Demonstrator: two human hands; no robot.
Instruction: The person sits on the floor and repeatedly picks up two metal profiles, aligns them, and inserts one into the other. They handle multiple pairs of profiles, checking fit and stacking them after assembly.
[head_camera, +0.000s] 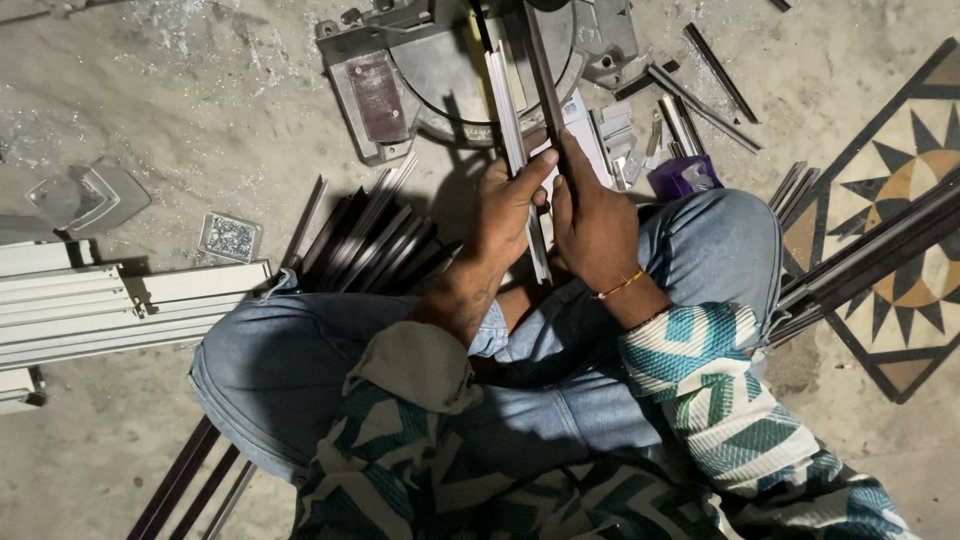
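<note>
**Two metal strips being held together over the saw base**

The person is sitting cross-legged on the concrete floor (180, 120), pressing two long profiles side by side, seemingly so their edges line up. The left hand (508, 205) is closing around the pale strip (510, 120), thumb stretching toward 1 o'clock to pinch it against the dark strip (545, 80). The right hand (590, 225) is wrapping fully around the dark strip's lower end. Both strips are running from the hands toward 12 o'clock, their far ends lying across the round saw base (440, 70), which appears to be steadying them. A fan of dark offcuts (370, 240) is lying at 9 o'clock from the left hand.
</note>
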